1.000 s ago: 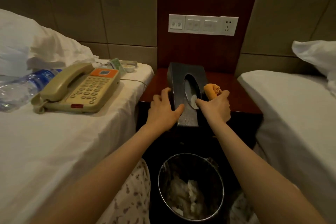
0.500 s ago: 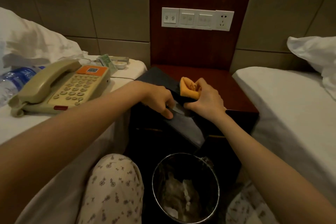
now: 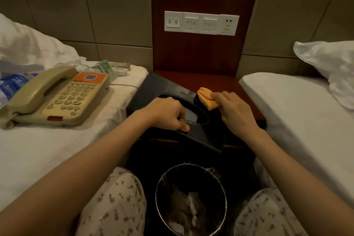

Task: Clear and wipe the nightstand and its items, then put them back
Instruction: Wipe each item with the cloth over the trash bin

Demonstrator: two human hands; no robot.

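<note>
Both arms (image 3: 80, 166) bare up to frame edge. Trousers (image 3: 115, 203): cream fabric, small dark floral print (same print left and right).

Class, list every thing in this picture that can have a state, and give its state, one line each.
tissue box: turned askew, opening up, gripped by left hand
orange cloth: bunched, held by right hand at the tissue box's edge
telephone: handset on cradle, resting on left bed
water bottle: lying on its side
waste bin: open, holding crumpled rubbish
</note>
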